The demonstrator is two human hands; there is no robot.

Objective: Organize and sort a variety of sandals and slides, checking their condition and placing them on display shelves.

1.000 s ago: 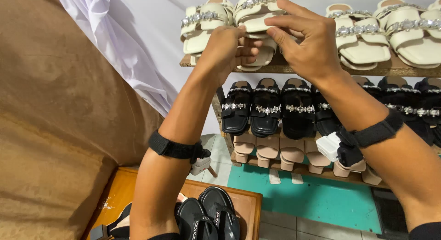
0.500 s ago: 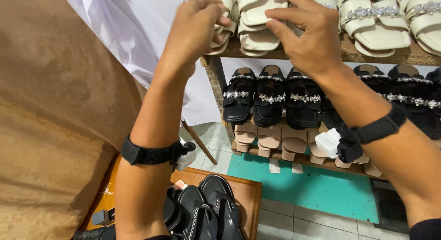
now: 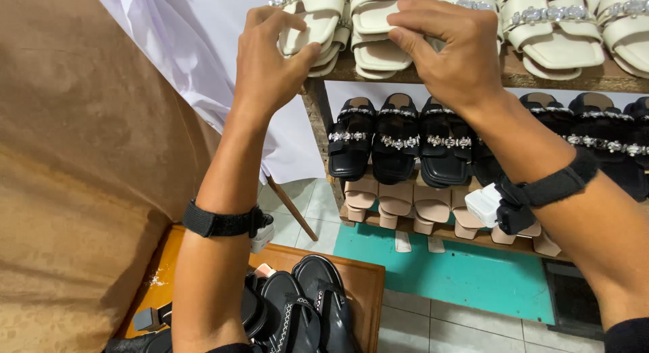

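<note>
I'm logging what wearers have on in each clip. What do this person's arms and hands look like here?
Both forearms are bare, with no gloves or rings visible on the left hand or right hand. Each wrist carries a black strap with a small white box-shaped device: left strap, right strap. A dark sleeve edge shows near the right elbow.

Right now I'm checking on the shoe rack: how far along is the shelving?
Done: black sandals fill the middle shelf, beige heels the lower one. In hand: the left hand and right hand each press a stack of cream sandals at the top shelf's left end. Left: black sandals on the wooden table below.
</note>
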